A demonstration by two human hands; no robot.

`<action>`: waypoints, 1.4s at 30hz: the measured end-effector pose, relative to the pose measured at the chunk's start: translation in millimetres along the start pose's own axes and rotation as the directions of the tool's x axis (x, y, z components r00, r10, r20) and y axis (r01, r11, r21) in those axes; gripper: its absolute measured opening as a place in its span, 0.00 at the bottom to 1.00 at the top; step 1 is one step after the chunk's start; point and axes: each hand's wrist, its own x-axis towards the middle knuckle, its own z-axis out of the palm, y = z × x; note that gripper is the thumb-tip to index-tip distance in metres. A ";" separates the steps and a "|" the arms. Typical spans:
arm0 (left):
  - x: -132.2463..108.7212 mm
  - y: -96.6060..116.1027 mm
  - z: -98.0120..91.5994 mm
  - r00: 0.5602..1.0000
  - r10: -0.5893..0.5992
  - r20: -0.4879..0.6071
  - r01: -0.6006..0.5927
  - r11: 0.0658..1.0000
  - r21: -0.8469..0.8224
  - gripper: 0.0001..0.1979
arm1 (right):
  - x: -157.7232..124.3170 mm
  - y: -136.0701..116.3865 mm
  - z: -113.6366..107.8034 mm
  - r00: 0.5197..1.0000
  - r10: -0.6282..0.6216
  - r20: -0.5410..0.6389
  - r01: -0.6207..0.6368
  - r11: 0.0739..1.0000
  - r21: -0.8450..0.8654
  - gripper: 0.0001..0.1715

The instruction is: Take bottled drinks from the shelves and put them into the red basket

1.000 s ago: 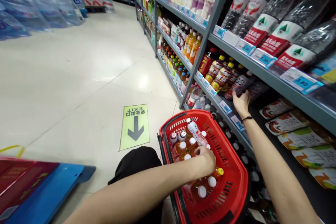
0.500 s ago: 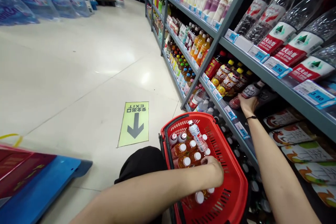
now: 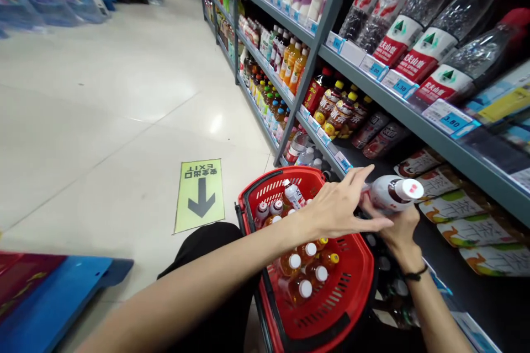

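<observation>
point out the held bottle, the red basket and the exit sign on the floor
held bottle [image 3: 386, 193]: head view, on its pale upper body
red basket [image 3: 355, 265]: head view, on its inner wall
exit sign [image 3: 201, 196]: head view, on the arrow's shaft

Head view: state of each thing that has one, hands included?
Held bottle: capped, tilted
Right hand: closed around that bottle
Left hand: open beside it; contact unclear
Red basket: open-topped, partly filled
Basket bottles: capped where tops show, at least one leaning
Large shelf bottles: capped where tops show
Exit floor sign: lying flat
</observation>
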 end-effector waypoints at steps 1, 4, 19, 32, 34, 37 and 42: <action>-2.1 0.5 1.0 1.000 -0.001 0.006 0.001 0.996 -0.086 0.51 | -15.6 -8.3 -3.6 1.000 -0.018 0.018 0.018 1.000 0.025 0.31; -7.5 0.7 8.6 0.991 -0.130 0.036 0.135 0.957 -0.256 0.41 | -59.6 -24.4 -3.1 0.975 -0.023 0.219 -0.019 0.982 0.188 0.26; -12.0 -14.4 26.6 0.964 -0.239 0.116 0.245 0.628 -0.738 0.31 | -128.1 -12.8 10.4 0.768 0.102 0.632 -0.541 0.631 0.556 0.26; -10.6 -18.5 25.1 0.976 -0.138 0.171 0.219 0.659 -0.720 0.32 | -130.4 -9.0 3.2 0.827 0.080 0.556 -0.418 0.749 0.514 0.21; -11.4 -18.9 24.9 0.976 -0.138 0.169 0.218 0.664 -0.716 0.33 | -130.9 -9.7 3.5 0.829 0.075 0.554 -0.411 0.754 0.513 0.21; -12.7 -19.8 24.1 0.972 -0.156 0.177 0.236 0.655 -0.717 0.35 | -130.5 -11.3 3.8 0.836 0.071 0.544 -0.391 0.773 0.500 0.21; -14.1 -18.9 21.0 0.966 -0.180 0.187 0.259 0.649 -0.715 0.33 | -129.9 -13.7 4.8 0.827 0.078 0.557 -0.403 0.773 0.489 0.21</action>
